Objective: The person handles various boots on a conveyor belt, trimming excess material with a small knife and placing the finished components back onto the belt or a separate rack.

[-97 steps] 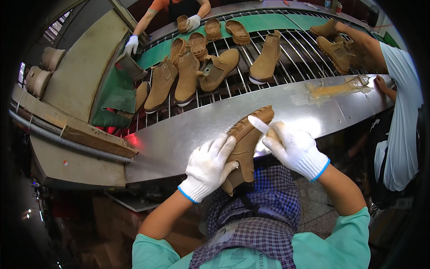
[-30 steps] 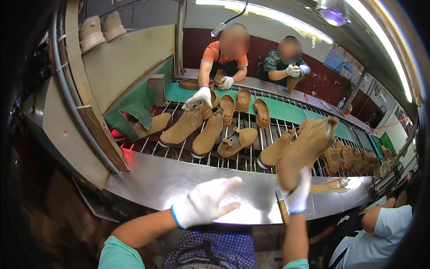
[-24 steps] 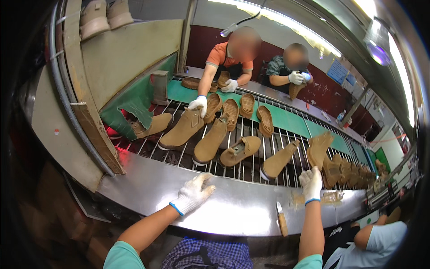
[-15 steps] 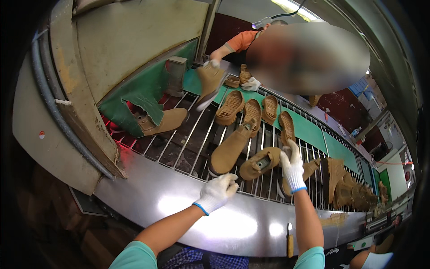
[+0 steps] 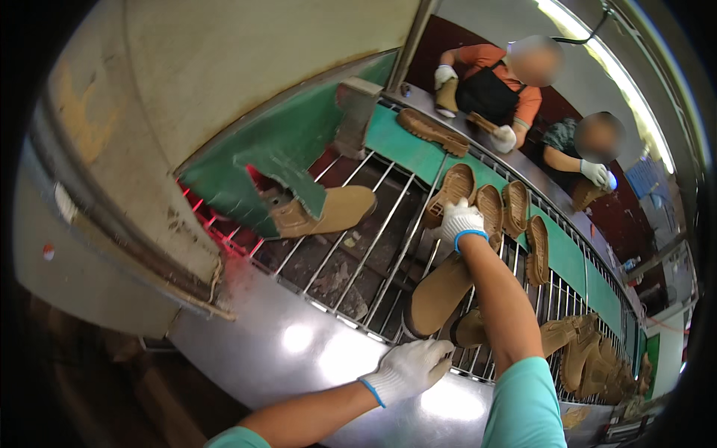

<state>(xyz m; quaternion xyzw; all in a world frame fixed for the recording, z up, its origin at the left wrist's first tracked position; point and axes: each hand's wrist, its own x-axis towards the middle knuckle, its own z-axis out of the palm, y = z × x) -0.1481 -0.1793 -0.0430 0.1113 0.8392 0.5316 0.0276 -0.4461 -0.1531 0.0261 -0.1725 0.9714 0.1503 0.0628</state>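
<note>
No packages or labels showed at this station, only a green flap [image 5: 280, 179] hanging at the tunnel mouth over the roller conveyor [image 5: 358, 261]. The right hand [image 5: 461, 221], in a white glove with a blue cuff, reached far across the rollers and lay on the upturned boot sole [image 5: 452, 190]; whether its fingers had closed on it could not be told. That sole was tan with a ribbed tread, lying near the green far strip beside two more soles. The left hand [image 5: 407, 369] rested flat, fingers loosely spread, on the steel ledge [image 5: 299, 351]. A tan boot [image 5: 328, 213] poked out from under the flap.
</note>
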